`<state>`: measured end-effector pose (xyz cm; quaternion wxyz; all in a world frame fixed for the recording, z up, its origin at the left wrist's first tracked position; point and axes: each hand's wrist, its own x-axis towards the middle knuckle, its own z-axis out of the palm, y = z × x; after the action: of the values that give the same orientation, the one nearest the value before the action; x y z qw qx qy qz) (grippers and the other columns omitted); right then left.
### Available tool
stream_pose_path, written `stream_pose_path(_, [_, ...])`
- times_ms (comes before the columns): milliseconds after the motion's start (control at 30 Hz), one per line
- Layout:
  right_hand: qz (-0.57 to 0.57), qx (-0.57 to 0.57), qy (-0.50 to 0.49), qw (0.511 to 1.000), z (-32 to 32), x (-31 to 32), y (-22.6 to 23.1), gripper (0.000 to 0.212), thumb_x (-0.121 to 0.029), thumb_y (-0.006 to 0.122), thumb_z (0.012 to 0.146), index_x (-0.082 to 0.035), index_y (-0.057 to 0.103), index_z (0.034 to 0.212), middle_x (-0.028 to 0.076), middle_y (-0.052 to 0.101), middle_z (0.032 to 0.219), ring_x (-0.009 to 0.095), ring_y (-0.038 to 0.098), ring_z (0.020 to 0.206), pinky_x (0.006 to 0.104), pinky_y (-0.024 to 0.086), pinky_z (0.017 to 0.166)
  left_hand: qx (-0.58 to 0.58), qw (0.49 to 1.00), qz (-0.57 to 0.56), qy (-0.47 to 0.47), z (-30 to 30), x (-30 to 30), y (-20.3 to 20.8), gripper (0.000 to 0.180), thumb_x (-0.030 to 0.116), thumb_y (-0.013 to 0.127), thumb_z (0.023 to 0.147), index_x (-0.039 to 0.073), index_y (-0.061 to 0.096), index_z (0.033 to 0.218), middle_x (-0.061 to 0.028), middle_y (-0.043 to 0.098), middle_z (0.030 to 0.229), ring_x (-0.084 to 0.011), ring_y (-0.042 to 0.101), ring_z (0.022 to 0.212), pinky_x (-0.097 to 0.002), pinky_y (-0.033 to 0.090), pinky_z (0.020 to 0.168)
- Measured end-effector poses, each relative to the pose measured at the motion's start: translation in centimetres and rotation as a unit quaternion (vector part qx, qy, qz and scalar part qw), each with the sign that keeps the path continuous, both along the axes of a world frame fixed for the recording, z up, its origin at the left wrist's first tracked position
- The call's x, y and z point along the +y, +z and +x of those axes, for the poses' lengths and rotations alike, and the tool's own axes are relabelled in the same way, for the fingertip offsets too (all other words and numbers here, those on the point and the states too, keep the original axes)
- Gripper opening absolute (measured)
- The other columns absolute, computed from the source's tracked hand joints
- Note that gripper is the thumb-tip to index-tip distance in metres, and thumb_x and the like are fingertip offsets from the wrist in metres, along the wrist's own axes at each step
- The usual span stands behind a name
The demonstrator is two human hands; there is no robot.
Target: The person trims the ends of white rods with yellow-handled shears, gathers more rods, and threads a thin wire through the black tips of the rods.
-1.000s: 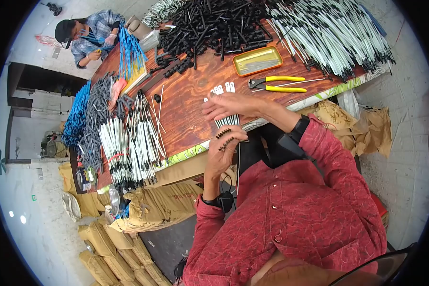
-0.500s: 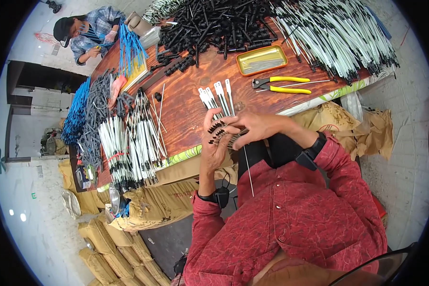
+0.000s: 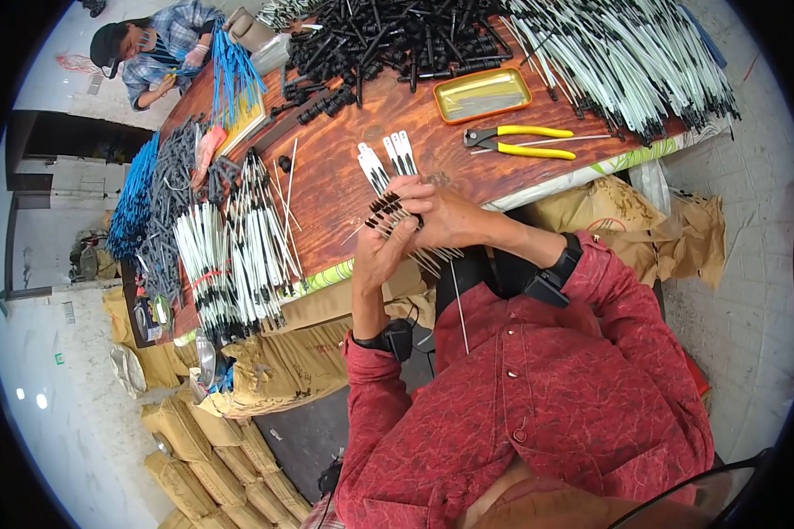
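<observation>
Hands (image 3: 415,225) risen, fanned flat white ties (image 3: 386,167)

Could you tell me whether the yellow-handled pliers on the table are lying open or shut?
Open: the yellow-handled pliers lie flat on the table, handles spread apart.

bundle of white cable ties (image 3: 388,172) lifted, fanned upright | both hands raised off table, one tie now dangling
</observation>
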<state>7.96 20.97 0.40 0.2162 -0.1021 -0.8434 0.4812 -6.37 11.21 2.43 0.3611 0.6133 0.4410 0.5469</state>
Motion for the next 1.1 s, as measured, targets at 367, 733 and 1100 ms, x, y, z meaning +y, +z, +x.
stream_pose_path(367, [-0.060, -0.043, 0.048, 0.996, 0.5, 0.9, 1.0, 0.048, -0.036, 0.078, 0.075, -0.006, 0.066, 0.110, 0.015, 0.069, 0.100, 0.030, 0.068, 0.094, 0.0410, 0.052, 0.081, -0.119, 0.991, 0.059, 0.008, 1.3, -0.4, -0.7, 0.073, 0.021, 0.070, 0.093, 0.015, 0.034, 0.156, -0.0217, 0.048, 0.148, -0.0312, 0.050, 0.131, -0.0432, 0.046, 0.105])
stream_pose_path(733, [0.007, 0.014, 0.012, 1.000, 0.7, 0.6, -0.4, 0.041, -0.035, 0.079, 0.076, -0.003, 0.070, 0.100, 0.017, 0.070, 0.086, 0.034, 0.069, 0.083, 0.0430, 0.052, 0.074, -0.155, 0.982, -0.068, 0.083, 1.8, -2.5, -0.4, 0.136, 0.017, 0.091, 0.068, 0.017, -0.010, 0.160, -0.0229, 0.045, 0.150, -0.0306, 0.050, 0.133, -0.0412, 0.050, 0.102])
stream_pose_path(1100, [0.120, 0.138, 0.038, 0.983, 1.5, 0.4, 0.5, 0.035, -0.036, 0.078, 0.079, -0.009, 0.070, 0.101, 0.010, 0.069, 0.103, 0.030, 0.064, 0.101, 0.0431, 0.050, 0.082, 0.193, 0.975, -0.068, 0.081, 1.1, -2.3, -1.3, 0.138, 0.023, 0.094, 0.063, 0.000, -0.003, 0.157, -0.0191, 0.055, 0.140, -0.0358, 0.056, 0.125, -0.0438, 0.048, 0.102])
